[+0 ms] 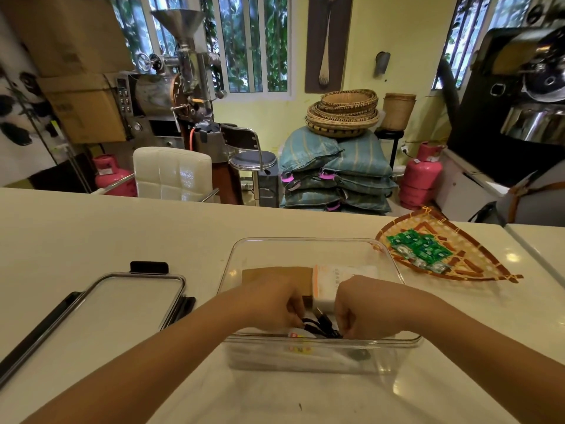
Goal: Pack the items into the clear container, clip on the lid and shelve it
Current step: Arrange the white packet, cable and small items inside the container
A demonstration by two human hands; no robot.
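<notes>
Packing step: both hands, left (276, 302) and right (362, 307), pinch a black cable (319, 324) inside the container (406, 339) on the counter; next, release it, then fetch the lid (122, 301) lying at left.

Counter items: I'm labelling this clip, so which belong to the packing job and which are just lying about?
Job: clear container, lid, black cable, brown card, zip bag, both hands.
Lying about: woven tray, green sachets.

Counter (122, 228) bears container (394, 267), lid (122, 304), woven tray (477, 264).
</notes>
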